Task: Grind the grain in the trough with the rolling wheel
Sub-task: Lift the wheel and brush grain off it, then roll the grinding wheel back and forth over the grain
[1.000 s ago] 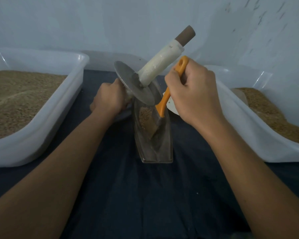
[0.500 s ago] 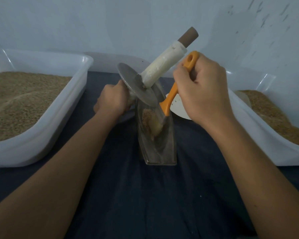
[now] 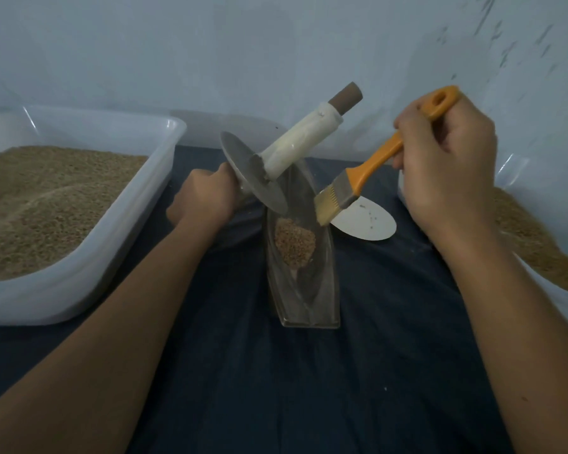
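Grain (image 3: 294,245) sits in a small brown heap in the middle of the trough (image 3: 304,290), which stands lengthwise on the dark cloth of the counter (image 3: 309,388) between my two arms. My left hand (image 3: 204,199) is at the far side of the rolling wheel (image 3: 253,176), fingers curled round its hidden handle end, so the disc tilts above the trough's far end with the pale handle (image 3: 300,142) pointing up to the right. My right hand (image 3: 446,168) has its fingers clamped on the orange brush (image 3: 368,167), bristles down at the trough's right rim. A white lid (image 3: 366,222) lies just beyond. A left bin (image 3: 79,276) and a right bin (image 3: 564,309) both hold grain.
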Tool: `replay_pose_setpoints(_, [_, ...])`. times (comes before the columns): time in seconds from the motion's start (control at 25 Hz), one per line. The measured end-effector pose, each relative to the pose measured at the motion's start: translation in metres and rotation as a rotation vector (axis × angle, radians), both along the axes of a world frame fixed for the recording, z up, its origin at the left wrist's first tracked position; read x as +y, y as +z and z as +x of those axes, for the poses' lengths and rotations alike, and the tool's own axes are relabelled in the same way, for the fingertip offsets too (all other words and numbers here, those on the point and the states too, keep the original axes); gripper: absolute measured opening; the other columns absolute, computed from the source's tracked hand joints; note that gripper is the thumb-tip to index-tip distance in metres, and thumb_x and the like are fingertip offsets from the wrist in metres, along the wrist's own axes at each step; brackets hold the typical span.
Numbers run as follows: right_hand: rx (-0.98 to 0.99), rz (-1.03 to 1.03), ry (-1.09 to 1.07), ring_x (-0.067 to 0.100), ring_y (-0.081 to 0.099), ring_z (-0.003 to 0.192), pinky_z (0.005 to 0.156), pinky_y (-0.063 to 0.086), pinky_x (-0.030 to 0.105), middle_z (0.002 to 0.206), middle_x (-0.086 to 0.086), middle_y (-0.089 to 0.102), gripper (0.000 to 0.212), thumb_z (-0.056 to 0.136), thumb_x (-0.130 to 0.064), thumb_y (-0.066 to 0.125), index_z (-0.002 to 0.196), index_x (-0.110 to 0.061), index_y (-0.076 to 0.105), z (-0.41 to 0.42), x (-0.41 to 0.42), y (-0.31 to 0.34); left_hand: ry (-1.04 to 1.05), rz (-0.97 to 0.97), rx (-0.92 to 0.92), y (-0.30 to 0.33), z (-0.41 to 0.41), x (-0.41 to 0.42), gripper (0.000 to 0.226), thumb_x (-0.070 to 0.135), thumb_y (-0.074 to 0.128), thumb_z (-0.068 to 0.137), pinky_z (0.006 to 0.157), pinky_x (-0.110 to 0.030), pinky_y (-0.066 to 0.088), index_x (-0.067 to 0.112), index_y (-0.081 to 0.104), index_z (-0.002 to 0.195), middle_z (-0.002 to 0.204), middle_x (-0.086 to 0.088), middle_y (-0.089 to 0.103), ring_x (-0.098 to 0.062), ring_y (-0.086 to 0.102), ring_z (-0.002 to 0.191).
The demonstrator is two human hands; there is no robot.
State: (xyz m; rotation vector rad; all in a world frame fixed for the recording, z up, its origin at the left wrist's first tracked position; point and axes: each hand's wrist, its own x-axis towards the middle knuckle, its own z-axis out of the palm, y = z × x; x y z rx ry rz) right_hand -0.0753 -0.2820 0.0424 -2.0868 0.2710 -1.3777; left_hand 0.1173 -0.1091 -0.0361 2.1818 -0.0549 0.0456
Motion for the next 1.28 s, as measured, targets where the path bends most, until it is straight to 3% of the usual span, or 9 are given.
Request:
replay_pose_setpoints(0.2, [0.141,-0.262,-0.174,0.014,0.055,0.059,0.055,0.048,0.036,0.066,-0.004,0.055,0.022,0.106,-0.032,0.048,0.093,-0.017,0.057,0.0,-0.019,-0.033,0.05,0.018,-0.043,-0.002,0.008,-0.002,0.054,0.061,0.039,0.094,0.072,-0.038,0.034,0.018,0.063,0.07,0.071,-0.004,0.061,-0.025,0.053,0.068])
replay_pose_setpoints(0.36, [0.614,-0.515,-0.128,0.016,0.06,0.092,0.076,0.055,0.04,0.101,-0.005,0.063,0.015,0.104,-0.03,0.056,0.117,-0.029,0.064,-0.001,-0.031,-0.069,-0.009,0.075,-0.181,-0.005,0.001,-0.003,0.059,0.062,0.042,0.094,0.058,-0.03,0.024,0.017,0.066,0.063,0.063,0.0,0.061,-0.021,0.052,0.061])
replay_pose_setpoints(0.48, [1.034,-0.585,0.003,0.017,0.056,0.113,0.085,0.054,0.038,0.127,-0.009,0.055,0.033,0.093,-0.024,0.068,0.119,-0.041,0.059,-0.004,-0.034,-0.071,-0.047,0.145,-0.267,-0.006,-0.004,-0.005,0.061,0.059,0.044,0.096,0.057,-0.029,0.023,0.016,0.067,0.06,0.059,0.001,0.062,-0.02,0.055,0.058])
replay_pose_setpoints(0.6, [1.189,-0.583,0.015,0.016,0.046,0.125,0.095,0.052,0.037,0.148,-0.011,0.043,0.056,0.09,-0.015,0.069,0.136,-0.043,0.055,-0.009,-0.032,-0.061,-0.065,0.213,-0.325,-0.004,-0.008,-0.007,0.06,0.055,0.043,0.095,0.057,-0.029,0.025,0.015,0.067,0.059,0.059,0.0,0.063,-0.021,0.057,0.057])
replay_pose_setpoints(0.76, [0.897,-0.344,0.089,0.007,0.068,0.08,0.07,0.06,0.029,0.102,-0.016,0.073,0.044,0.093,-0.014,0.057,0.118,-0.048,0.069,-0.026,-0.015,-0.038,-0.078,0.269,-0.383,-0.005,-0.011,-0.008,0.061,0.053,0.041,0.096,0.057,-0.029,0.026,0.013,0.066,0.057,0.06,-0.002,0.062,-0.023,0.057,0.058])
replay_pose_setpoints(0.84, [0.461,-0.156,0.171,0.011,0.062,0.052,0.05,0.053,0.027,0.066,-0.008,0.068,0.027,0.089,-0.018,0.054,0.084,-0.035,0.075,-0.022,-0.009,-0.021,-0.084,0.291,-0.42,-0.004,-0.014,-0.009,0.059,0.05,0.041,0.097,0.058,-0.029,0.029,0.014,0.064,0.057,0.059,-0.002,0.061,-0.024,0.057,0.057])
replay_pose_setpoints(0.92, [0.222,-0.201,0.076,0.019,0.055,0.057,0.054,0.048,0.038,0.061,-0.001,0.058,0.024,0.089,-0.021,0.049,0.073,-0.017,0.066,0.004,-0.013,-0.012,-0.106,0.327,-0.465,-0.003,-0.019,-0.012,0.059,0.049,0.039,0.099,0.062,-0.034,0.037,0.014,0.062,0.057,0.061,-0.004,0.06,-0.027,0.057,0.058])
replay_pose_setpoints(1.08, [0.613,-0.561,-0.136,0.02,0.047,0.066,0.06,0.034,0.035,0.069,0.002,0.05,0.043,0.101,-0.033,0.04,0.066,-0.012,0.053,0.064,-0.016,-0.034,-0.102,0.404,-0.535,-0.007,-0.024,-0.015,0.057,0.044,0.035,0.104,0.064,-0.036,0.036,0.014,0.057,0.061,0.063,-0.003,0.053,-0.024,0.046,0.054])
replay_pose_setpoints(1.28, [1.006,-0.548,-0.156,0.023,0.057,0.054,0.054,0.032,0.033,0.051,0.003,0.057,0.062,0.085,-0.054,0.017,0.069,-0.013,0.061,0.093,-0.039,-0.038,-0.186,0.648,-0.703,-0.001,-0.009,-0.03,0.047,0.037,0.028,0.107,0.06,-0.033,0.027,0.016,0.048,0.071,0.07,-0.002,0.049,-0.024,0.048,0.062])
